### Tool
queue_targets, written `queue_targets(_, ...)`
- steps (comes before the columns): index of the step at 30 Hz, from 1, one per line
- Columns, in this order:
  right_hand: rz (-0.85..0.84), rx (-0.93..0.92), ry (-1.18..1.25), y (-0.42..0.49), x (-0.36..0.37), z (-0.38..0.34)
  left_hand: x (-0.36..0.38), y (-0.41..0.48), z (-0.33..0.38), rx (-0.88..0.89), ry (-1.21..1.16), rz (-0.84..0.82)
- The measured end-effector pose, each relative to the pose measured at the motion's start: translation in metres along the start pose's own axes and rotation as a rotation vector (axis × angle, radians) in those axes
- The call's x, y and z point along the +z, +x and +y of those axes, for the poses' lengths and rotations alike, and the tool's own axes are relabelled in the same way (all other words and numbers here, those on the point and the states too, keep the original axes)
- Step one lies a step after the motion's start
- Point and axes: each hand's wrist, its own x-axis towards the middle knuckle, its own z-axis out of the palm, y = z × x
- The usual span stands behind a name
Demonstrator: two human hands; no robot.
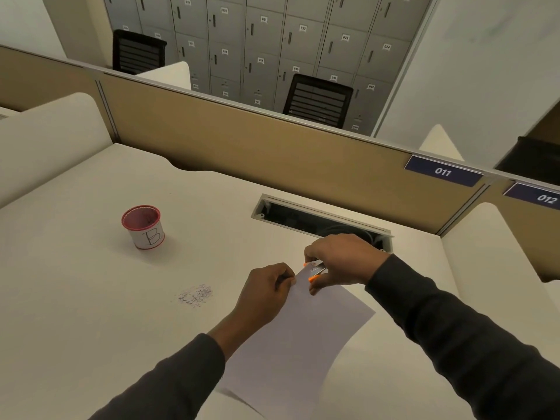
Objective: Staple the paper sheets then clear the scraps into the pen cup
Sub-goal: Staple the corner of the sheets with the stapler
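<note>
White paper sheets are held lifted above the desk, tilted toward me. My left hand pinches their top corner. My right hand grips a small orange and white stapler, its jaws set around that same corner. A little pile of pale paper scraps lies on the desk to the left of my left hand. Farther back left stands the pen cup, red-rimmed with a white label marked "B".
An open cable tray is cut into the white desk just behind my right hand. A tan partition bounds the desk's far side, and white dividers stand at the left and right. Lockers and black chairs lie beyond.
</note>
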Motion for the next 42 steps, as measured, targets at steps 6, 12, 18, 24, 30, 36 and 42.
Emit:
queue_targets(6, 0.003, -0.020, -0.029, 0.001, -0.004, -0.005, -0.002, 0.001, 0.000, 0.003, 0.009, 0.007)
queue_targets(12, -0.005, -0.026, -0.027, 0.003, -0.005, -0.009, -0.002, -0.001, 0.000, 0.000, 0.001, 0.014)
queue_targets(18, -0.017, -0.034, -0.031, 0.005, -0.007, -0.010, -0.003, -0.002, 0.001, 0.002, 0.011, 0.016)
queue_targets(24, -0.036, -0.047, -0.060, 0.006, -0.007, -0.011, -0.005, -0.002, 0.002, 0.009, 0.003, 0.016)
queue_targets(30, -0.064, -0.066, -0.069, 0.006, -0.005, -0.012, -0.004, -0.004, 0.001, 0.015, 0.002, 0.011)
queue_targets(36, -0.103, -0.075, -0.096, 0.007, -0.002, -0.013, 0.000, -0.005, 0.001, 0.003, -0.005, -0.013)
queue_targets(42, -0.193, 0.050, 0.060, 0.011, -0.002, 0.005, 0.002, -0.007, -0.003, -0.050, -0.071, -0.011)
